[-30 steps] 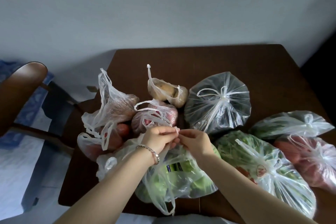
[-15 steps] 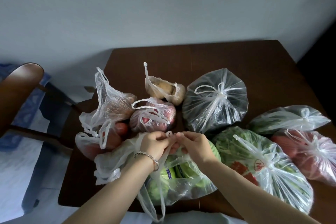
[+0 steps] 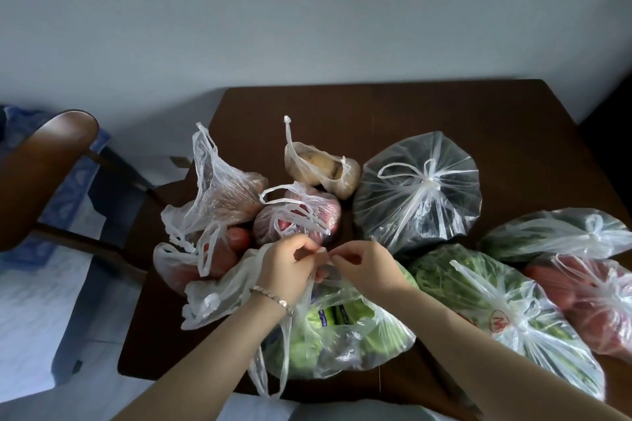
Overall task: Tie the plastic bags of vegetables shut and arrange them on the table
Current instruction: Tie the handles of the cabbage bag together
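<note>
Hands are parting: half a second ago the fingertips were meeting, now a thin plastic strand is stretching between them. Nearest, the greens bag (image 3: 342,335) is lying at the table's (image 3: 410,106) near edge: clear film over pale green leaves and a dark label, mouth untied. Left hand (image 3: 290,270) and right hand (image 3: 366,267) are each pinching a handle strand, fingers curled. Count: two hands, one table, one chair (image 3: 44,161) at left. Bags: roughly nine; the left cluster is overlapping, so the exact number is uncertain. Four are showing knots: logo bag (image 3: 496,311), red bag (image 3: 595,304), dark green bag (image 3: 561,232), large dark bag (image 3: 417,191). Potato bag (image 3: 325,167) is sitting farthest.
</note>
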`<action>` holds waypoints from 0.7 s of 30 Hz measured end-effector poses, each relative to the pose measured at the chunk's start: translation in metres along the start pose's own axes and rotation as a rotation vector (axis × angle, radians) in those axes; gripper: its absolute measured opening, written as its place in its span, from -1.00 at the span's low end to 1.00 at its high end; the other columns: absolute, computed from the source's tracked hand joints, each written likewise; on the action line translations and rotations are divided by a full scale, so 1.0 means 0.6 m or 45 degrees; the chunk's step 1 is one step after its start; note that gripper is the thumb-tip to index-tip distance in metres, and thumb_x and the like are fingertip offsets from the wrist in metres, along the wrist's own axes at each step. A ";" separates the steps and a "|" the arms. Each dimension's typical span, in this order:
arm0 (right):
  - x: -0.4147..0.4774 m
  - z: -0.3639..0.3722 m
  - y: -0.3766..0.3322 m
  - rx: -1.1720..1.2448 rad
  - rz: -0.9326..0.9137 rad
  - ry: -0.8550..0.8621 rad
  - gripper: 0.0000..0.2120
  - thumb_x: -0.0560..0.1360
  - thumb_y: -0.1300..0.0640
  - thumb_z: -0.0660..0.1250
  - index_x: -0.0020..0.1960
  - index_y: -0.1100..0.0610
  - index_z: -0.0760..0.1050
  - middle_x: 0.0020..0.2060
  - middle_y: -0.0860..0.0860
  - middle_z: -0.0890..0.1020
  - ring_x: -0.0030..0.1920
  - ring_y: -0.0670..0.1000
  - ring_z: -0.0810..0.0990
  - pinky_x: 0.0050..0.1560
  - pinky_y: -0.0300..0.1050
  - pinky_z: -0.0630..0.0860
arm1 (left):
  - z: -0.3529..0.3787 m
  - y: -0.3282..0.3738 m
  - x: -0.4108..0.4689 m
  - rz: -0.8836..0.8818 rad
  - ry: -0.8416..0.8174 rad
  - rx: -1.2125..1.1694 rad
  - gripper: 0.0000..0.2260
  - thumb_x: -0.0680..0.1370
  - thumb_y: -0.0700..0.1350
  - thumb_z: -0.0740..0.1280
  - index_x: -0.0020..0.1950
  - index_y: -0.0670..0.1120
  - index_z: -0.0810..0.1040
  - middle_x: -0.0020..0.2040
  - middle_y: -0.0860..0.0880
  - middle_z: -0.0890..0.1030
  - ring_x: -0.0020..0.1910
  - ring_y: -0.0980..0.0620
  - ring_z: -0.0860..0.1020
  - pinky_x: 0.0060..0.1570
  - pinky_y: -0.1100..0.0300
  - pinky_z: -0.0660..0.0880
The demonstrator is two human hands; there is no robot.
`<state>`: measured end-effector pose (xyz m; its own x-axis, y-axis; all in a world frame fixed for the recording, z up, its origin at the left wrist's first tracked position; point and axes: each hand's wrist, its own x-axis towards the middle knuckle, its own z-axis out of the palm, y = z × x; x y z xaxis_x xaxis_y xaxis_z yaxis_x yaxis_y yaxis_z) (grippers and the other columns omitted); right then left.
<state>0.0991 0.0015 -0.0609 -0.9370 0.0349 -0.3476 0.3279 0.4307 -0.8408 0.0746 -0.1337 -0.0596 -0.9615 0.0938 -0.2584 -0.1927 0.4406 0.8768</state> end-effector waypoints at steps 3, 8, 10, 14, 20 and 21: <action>-0.009 -0.012 -0.007 -0.153 -0.098 -0.110 -0.86 0.45 0.14 0.35 -0.04 0.10 0.65 -0.27 -0.06 0.63 -0.30 -0.20 0.54 -0.37 -0.50 0.35 | -0.001 0.004 0.007 -0.156 0.014 -0.156 -0.85 0.42 -0.29 0.41 -0.35 -0.21 0.55 -0.57 0.00 0.57 -0.56 0.05 0.54 -0.49 0.24 0.54; -0.007 -0.017 0.005 -0.067 -0.067 -0.263 -0.84 0.43 0.16 0.39 -0.02 0.16 0.64 -0.20 0.07 0.68 -0.33 -0.14 0.60 -0.37 -0.44 0.37 | -0.004 0.001 0.008 -0.198 -0.025 -0.139 -0.89 0.41 -0.26 0.43 -0.31 -0.13 0.59 -0.47 0.00 0.61 -0.47 0.10 0.55 -0.46 0.34 0.51; -0.009 -0.015 0.009 0.144 -0.020 -0.291 -0.78 0.40 0.23 0.42 0.04 0.18 0.58 -0.22 0.03 0.66 -0.40 -0.29 0.56 -0.39 -0.50 0.39 | -0.010 0.001 0.011 -0.179 -0.016 -0.034 -0.91 0.40 -0.22 0.45 -0.28 -0.09 0.60 -0.38 0.04 0.61 -0.40 0.16 0.55 -0.37 0.46 0.49; -0.017 -0.010 0.015 0.221 -0.106 -0.105 -0.85 0.39 0.28 0.43 -0.05 0.16 0.61 -0.24 0.02 0.67 -0.36 -0.32 0.55 -0.31 -0.51 0.42 | -0.014 0.001 0.010 -0.219 -0.071 -0.034 -0.86 0.41 -0.20 0.45 -0.31 -0.01 0.57 -0.49 0.16 0.59 -0.48 0.30 0.54 -0.45 0.54 0.41; -0.028 -0.007 0.020 0.000 -0.259 0.045 -0.89 0.41 0.17 0.42 -0.08 0.16 0.66 -0.22 0.02 0.66 -0.29 -0.32 0.54 -0.26 -0.54 0.37 | -0.006 0.000 0.005 -0.399 -0.130 -0.214 -0.89 0.41 -0.24 0.45 -0.32 -0.14 0.62 -0.46 -0.05 0.63 -0.49 0.11 0.58 -0.40 0.31 0.56; -0.027 -0.006 0.021 -0.069 -0.302 0.036 -0.86 0.43 0.13 0.40 -0.07 0.17 0.64 -0.20 0.03 0.66 -0.27 -0.24 0.54 -0.24 -0.53 0.37 | -0.007 -0.001 0.005 -0.407 -0.129 -0.208 -0.87 0.40 -0.25 0.45 -0.35 -0.14 0.63 -0.46 -0.07 0.63 -0.48 0.08 0.58 -0.39 0.30 0.56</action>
<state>0.1179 0.0097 -0.0641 -0.9902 -0.0481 -0.1309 0.0923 0.4773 -0.8739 0.0709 -0.1371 -0.0592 -0.8253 0.0657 -0.5609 -0.5163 0.3146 0.7965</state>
